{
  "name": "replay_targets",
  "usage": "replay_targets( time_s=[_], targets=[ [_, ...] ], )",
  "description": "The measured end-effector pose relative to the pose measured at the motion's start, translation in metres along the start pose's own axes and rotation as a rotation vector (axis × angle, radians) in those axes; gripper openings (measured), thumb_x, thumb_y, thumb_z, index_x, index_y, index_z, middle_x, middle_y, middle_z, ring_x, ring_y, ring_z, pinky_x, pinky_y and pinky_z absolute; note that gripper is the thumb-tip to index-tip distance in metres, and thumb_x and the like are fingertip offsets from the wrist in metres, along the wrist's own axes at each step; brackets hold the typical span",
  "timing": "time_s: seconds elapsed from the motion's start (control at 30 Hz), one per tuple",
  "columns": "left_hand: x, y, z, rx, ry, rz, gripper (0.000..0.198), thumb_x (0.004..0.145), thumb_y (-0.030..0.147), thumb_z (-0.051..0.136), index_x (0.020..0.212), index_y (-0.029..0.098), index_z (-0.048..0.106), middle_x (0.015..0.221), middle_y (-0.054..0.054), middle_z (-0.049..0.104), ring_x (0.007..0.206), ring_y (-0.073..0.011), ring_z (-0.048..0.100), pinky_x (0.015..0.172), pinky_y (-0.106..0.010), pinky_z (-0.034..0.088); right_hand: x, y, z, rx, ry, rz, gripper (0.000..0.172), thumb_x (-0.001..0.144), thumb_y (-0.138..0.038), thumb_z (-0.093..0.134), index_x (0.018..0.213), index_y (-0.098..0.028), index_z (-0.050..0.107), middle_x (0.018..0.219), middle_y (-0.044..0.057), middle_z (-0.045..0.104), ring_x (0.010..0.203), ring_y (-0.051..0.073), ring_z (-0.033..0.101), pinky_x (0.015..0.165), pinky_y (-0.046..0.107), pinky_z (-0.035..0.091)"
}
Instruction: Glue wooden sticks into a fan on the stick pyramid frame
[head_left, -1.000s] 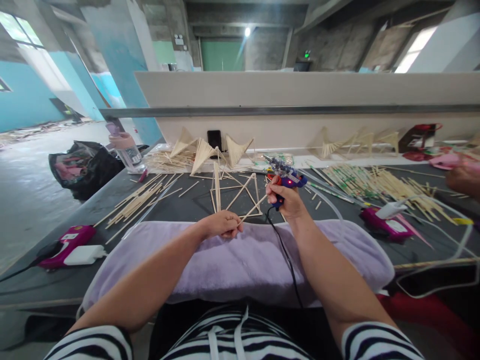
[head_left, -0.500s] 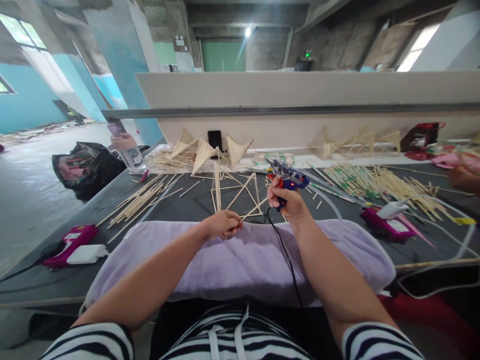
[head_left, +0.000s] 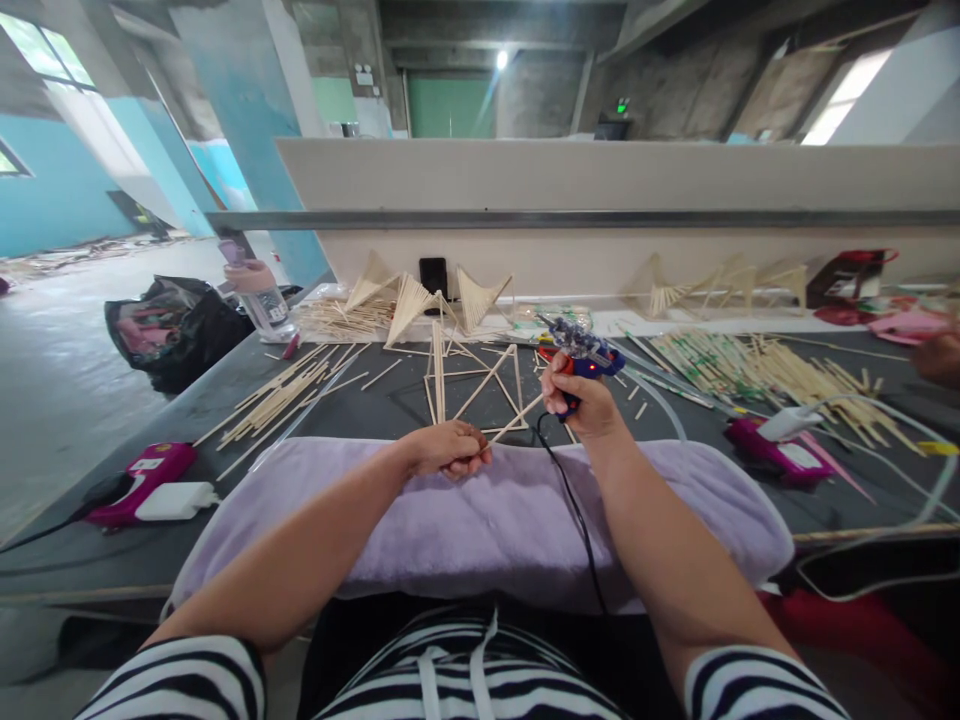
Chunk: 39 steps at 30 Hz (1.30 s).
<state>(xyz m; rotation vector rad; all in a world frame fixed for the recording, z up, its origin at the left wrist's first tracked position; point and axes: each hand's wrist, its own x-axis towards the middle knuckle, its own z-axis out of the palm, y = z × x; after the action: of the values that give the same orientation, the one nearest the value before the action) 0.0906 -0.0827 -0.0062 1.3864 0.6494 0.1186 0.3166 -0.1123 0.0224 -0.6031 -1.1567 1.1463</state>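
Note:
My left hand (head_left: 452, 449) is closed on one end of a thin wooden stick (head_left: 516, 424), just above the purple cloth (head_left: 480, 520). The stick slants up to the right, its far end reaching the fingers of my right hand (head_left: 581, 400). That hand is wrapped round a blue glue gun (head_left: 592, 366) with a small red light; its clumped, greyish nozzle end points up and left. From the gun a black cord (head_left: 566, 490) runs down over the cloth. Just beyond my hands stands a frame of joined sticks (head_left: 480, 385) on the dark table.
Loose sticks (head_left: 281, 400) lie at left, and wrapped bundles (head_left: 697, 365) at right. Magenta power strips (head_left: 154, 478) sit on both sides. Fan-shaped stick models (head_left: 480, 295) and a bottle (head_left: 259, 295) stand behind. Another person's hand (head_left: 937, 358) shows at far right.
The view has shifted slightly. Both hands keep their hold on the stick and the glue gun, with almost no other visible movement.

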Motion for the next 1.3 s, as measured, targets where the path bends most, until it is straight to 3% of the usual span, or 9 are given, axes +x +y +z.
replay_targets(
  time_s=[0.3, 0.5, 0.63, 0.77, 1.0, 1.17, 1.3],
  targets=[
    [0.006, -0.003, 0.003, -0.076, 0.162, 0.009, 0.009, 0.07, 0.022, 0.053, 0.069, 0.013, 0.051, 0.049, 0.006, 0.045, 0.032, -0.0003, 0.024, 0.032, -0.014, 0.016, -0.002, -0.003, 0.002, -0.003, 0.001, -0.021, 0.021, 0.063, -0.025, 0.066, 0.076, -0.021, 0.051, 0.058, -0.004, 0.057, 0.036, 0.006, 0.042, 0.039, 0.021, 0.038],
    [0.002, 0.003, 0.003, -0.091, 0.203, 0.023, 0.007, 0.072, 0.02, 0.052, 0.072, 0.012, 0.053, 0.051, 0.005, 0.045, 0.033, 0.0001, 0.023, 0.033, -0.014, 0.018, -0.001, -0.007, 0.001, -0.011, 0.042, -0.037, 0.025, 0.061, -0.028, 0.067, 0.076, -0.022, 0.048, 0.057, -0.005, 0.057, 0.035, 0.006, 0.04, 0.038, 0.021, 0.037],
    [0.003, 0.001, 0.0, -0.113, 0.207, 0.085, 0.014, 0.075, 0.026, 0.052, 0.074, 0.012, 0.054, 0.051, 0.005, 0.044, 0.034, -0.0004, 0.023, 0.032, -0.014, 0.018, -0.002, -0.007, 0.0, -0.021, 0.044, -0.059, 0.022, 0.061, -0.026, 0.066, 0.076, -0.022, 0.049, 0.057, -0.005, 0.057, 0.036, 0.007, 0.04, 0.038, 0.022, 0.036],
    [0.002, 0.003, -0.002, -0.118, 0.212, 0.106, 0.009, 0.074, 0.02, 0.051, 0.077, 0.012, 0.055, 0.054, 0.005, 0.046, 0.035, -0.0002, 0.023, 0.033, -0.014, 0.019, -0.002, -0.008, -0.004, -0.038, 0.082, -0.088, 0.021, 0.062, -0.027, 0.065, 0.076, -0.023, 0.05, 0.058, -0.004, 0.055, 0.036, 0.007, 0.038, 0.04, 0.023, 0.036],
    [-0.011, 0.013, -0.008, -0.164, 0.033, 0.158, 0.027, 0.074, 0.02, 0.051, 0.096, 0.008, 0.059, 0.062, 0.001, 0.051, 0.04, -0.0021, 0.031, 0.038, -0.018, 0.029, 0.0, -0.01, -0.011, -0.059, 0.132, -0.101, 0.023, 0.061, -0.029, 0.066, 0.077, -0.023, 0.05, 0.057, -0.005, 0.053, 0.037, 0.007, 0.037, 0.04, 0.023, 0.035],
    [-0.011, 0.012, -0.008, -0.107, 0.048, 0.168, 0.026, 0.072, 0.017, 0.054, 0.095, 0.008, 0.059, 0.063, 0.001, 0.053, 0.04, -0.0028, 0.033, 0.039, -0.019, 0.03, 0.001, -0.007, -0.01, -0.043, 0.105, -0.083, 0.021, 0.062, -0.026, 0.066, 0.076, -0.023, 0.051, 0.058, -0.005, 0.055, 0.037, 0.006, 0.039, 0.041, 0.023, 0.036],
    [-0.005, 0.009, -0.004, -0.055, 0.13, 0.148, 0.024, 0.067, 0.011, 0.046, 0.087, 0.01, 0.059, 0.059, 0.003, 0.052, 0.039, -0.0027, 0.03, 0.039, -0.019, 0.026, 0.0, -0.006, -0.007, -0.023, 0.1, -0.081, 0.02, 0.063, -0.024, 0.066, 0.076, -0.022, 0.052, 0.058, -0.004, 0.056, 0.037, 0.006, 0.04, 0.039, 0.022, 0.035]
  ],
)
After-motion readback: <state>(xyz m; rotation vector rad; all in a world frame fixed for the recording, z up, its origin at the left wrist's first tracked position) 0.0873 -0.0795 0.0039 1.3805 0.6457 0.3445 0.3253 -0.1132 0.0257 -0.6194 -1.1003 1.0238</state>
